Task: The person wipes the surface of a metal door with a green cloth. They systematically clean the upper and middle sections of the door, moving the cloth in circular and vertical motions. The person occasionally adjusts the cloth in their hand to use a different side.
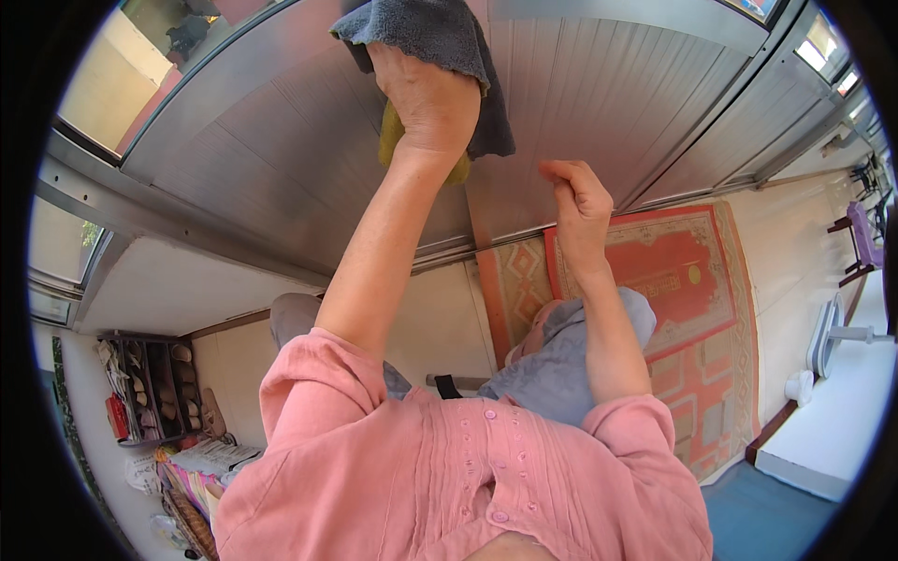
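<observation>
A dark grey cloth with a yellow-green side showing lies against the ribbed metal door in front of me. My left hand is pressed on it near the top of the view, fingers hidden under the folds. The yellow part hangs below the wrist. Lower and to the right, my right hand is held in the air, apart from the door, its fingers curled together in a loose fist. Nothing shows in it.
Below the door lie red and tan patterned mats on pale floor tiles. A shoe rack full of footwear stands at the left, with a pile of papers beside it. A purple stool is at the far right.
</observation>
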`<state>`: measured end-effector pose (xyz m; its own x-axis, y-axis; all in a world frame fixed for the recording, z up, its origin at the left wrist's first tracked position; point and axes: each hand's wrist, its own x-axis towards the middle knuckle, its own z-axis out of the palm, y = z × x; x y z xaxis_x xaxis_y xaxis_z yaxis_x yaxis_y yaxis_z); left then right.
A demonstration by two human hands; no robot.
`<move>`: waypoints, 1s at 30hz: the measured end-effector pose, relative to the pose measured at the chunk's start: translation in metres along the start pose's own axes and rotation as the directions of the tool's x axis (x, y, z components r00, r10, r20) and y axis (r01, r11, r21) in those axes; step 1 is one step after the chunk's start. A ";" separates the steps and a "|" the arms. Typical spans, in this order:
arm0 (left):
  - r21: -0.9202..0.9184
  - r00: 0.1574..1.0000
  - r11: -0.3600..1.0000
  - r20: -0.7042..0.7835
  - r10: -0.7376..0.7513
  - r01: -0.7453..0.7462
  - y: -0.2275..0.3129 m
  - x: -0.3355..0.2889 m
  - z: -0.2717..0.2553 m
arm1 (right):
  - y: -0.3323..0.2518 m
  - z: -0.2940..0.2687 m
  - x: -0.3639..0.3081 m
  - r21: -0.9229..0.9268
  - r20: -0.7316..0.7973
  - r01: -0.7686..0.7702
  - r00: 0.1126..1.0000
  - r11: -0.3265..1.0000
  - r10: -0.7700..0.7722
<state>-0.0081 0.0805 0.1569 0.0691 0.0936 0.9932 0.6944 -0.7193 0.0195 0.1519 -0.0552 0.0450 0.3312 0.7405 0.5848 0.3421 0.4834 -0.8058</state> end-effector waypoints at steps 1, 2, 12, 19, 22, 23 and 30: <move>0.010 0.989 0.992 0.078 -0.124 0.123 0.008 -0.007 -0.004 | 0.010 -0.001 -0.005 0.084 -0.011 -0.126 0.992 0.988 0.127; -0.005 0.988 0.992 0.084 -0.126 0.126 0.008 -0.020 0.001 | 0.020 -0.003 -0.009 0.167 -0.013 -0.248 0.967 0.954 0.254; -0.062 0.781 0.807 0.306 -0.545 0.587 0.020 -0.164 -0.008 | 0.007 -0.009 0.013 0.358 0.357 -0.562 0.820 0.745 0.447; -0.184 0.640 0.628 0.410 -0.650 0.756 0.041 -0.127 -0.046 | 0.030 0.039 -0.017 0.187 0.652 -0.503 0.706 0.844 0.277; -0.196 0.568 0.561 0.532 -0.628 0.804 0.032 -0.117 -0.073 | 0.023 0.061 -0.015 0.328 0.441 -0.371 0.873 0.869 0.206; -0.098 0.521 0.593 0.604 -0.603 0.799 0.029 -0.113 -0.086 | 0.026 0.064 -0.011 0.310 0.443 -0.345 0.877 0.886 0.187; -0.378 0.653 0.545 0.562 -0.508 0.748 0.015 0.013 -0.236 | 0.014 0.082 -0.016 0.305 0.273 -0.182 0.957 0.935 0.098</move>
<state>-0.1659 -0.0915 0.1967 0.0949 0.8129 0.5746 0.1588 -0.5821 0.7974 0.0796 -0.0219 0.0169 0.1100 0.8834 0.4556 -0.0090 0.4592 -0.8883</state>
